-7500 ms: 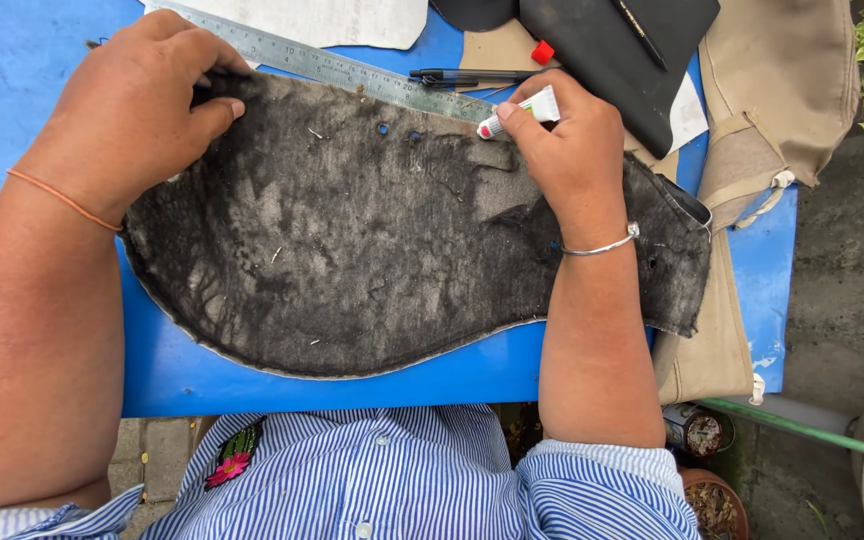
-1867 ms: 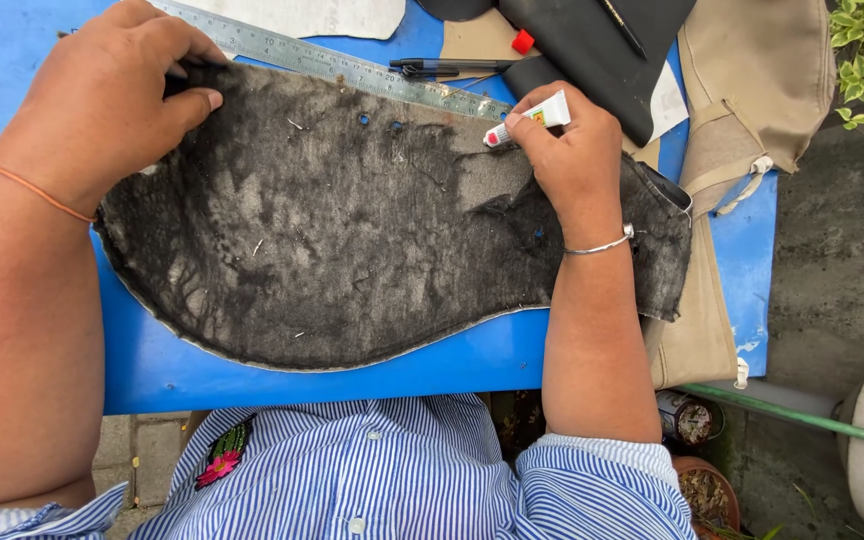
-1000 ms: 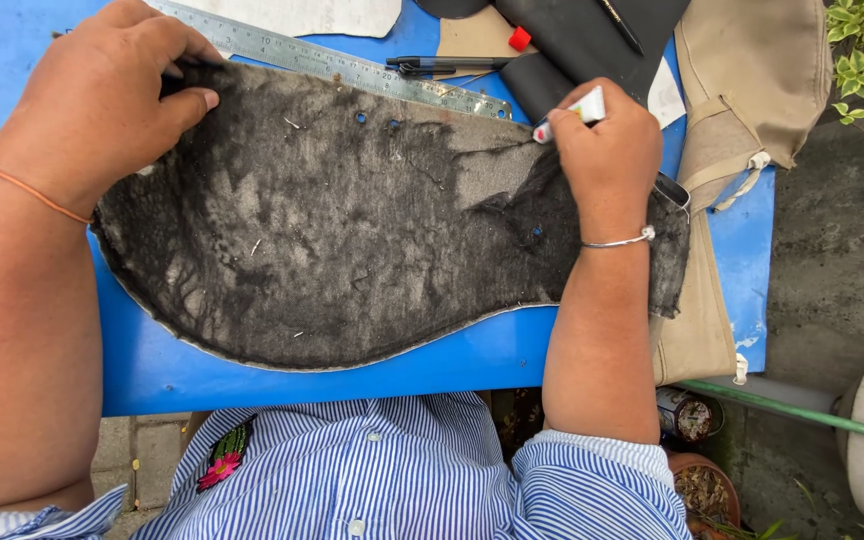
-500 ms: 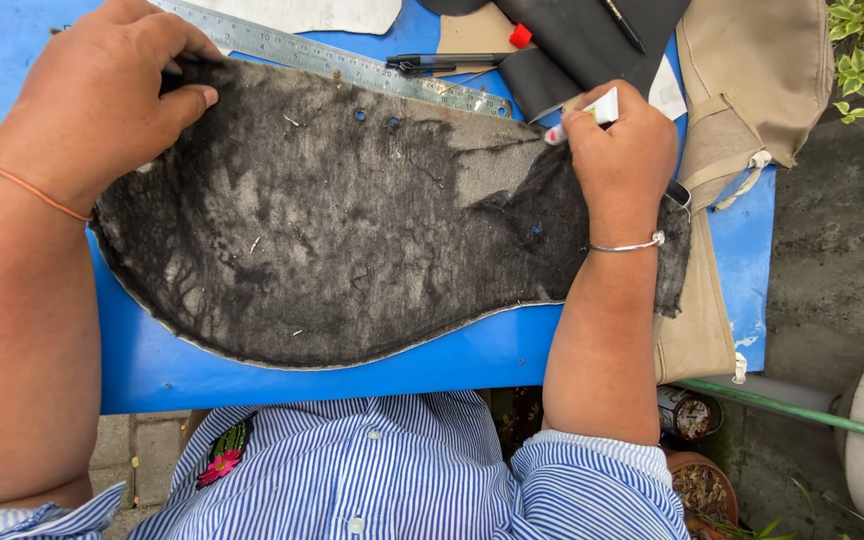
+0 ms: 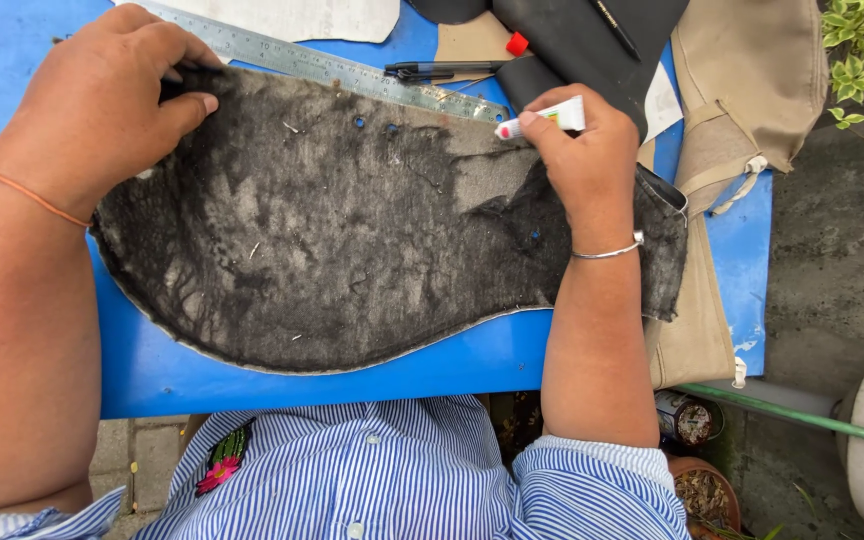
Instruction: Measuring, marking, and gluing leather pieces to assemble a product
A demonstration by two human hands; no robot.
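Glue tube drawn back to the top edge of the dark piece

The right hand [image 5: 582, 160], closed around a small white glue tube [image 5: 542, 118], had moved from the right end of the curved piece of dark grey suede-like material [image 5: 352, 260] back leftward along its straight top edge, so the tube's red tip sat just beside the steel ruler [image 5: 332, 68]; that suggested another pass of adhesive along that edge. The left hand [image 5: 102, 105] stayed spread flat, pinning the piece's upper left corner near the far left of the blue surface [image 5: 282, 375]. The material looked fuzzy and mottled, with small punched holes and a pale cut rim along its curved lower edge. A black pen [image 5: 442, 70] lay beyond the ruler, and tan fabric [image 5: 742, 90] draped over the surface's right edge.
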